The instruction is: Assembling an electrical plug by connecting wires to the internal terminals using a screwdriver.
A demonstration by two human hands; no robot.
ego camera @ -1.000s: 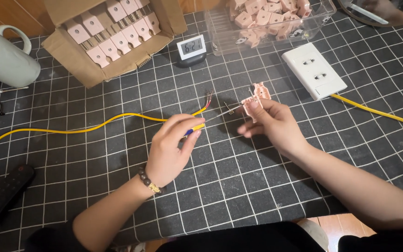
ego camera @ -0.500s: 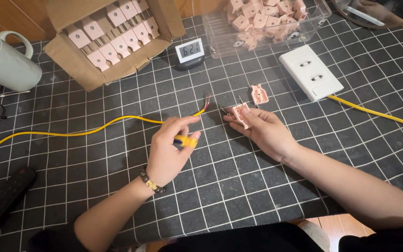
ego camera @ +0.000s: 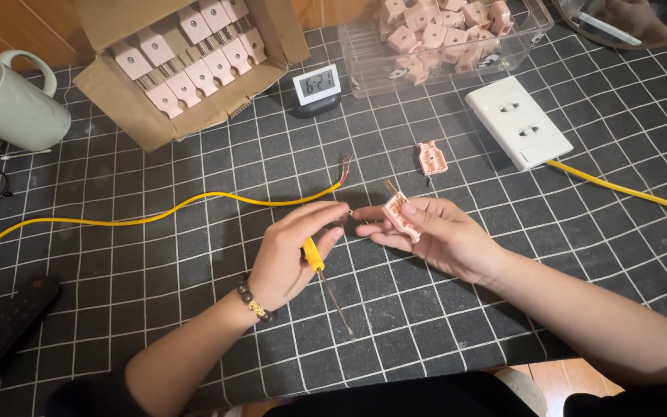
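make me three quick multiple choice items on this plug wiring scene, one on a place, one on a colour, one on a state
1. Where does the loose pink plug half lie?
A. on the mat beside the white socket
B. inside the cardboard box
C. on the mug

2. What colour is the cable?
A. blue
B. yellow
C. green

3. What does the right hand do?
A. rests flat on the mat
B. grips the mug
C. holds a pink plug half

Answers: 1 A, it lies on the grid mat just left of the socket. 2 B, its sheath is yellow. 3 C, thumb and fingers pinch the plug half.
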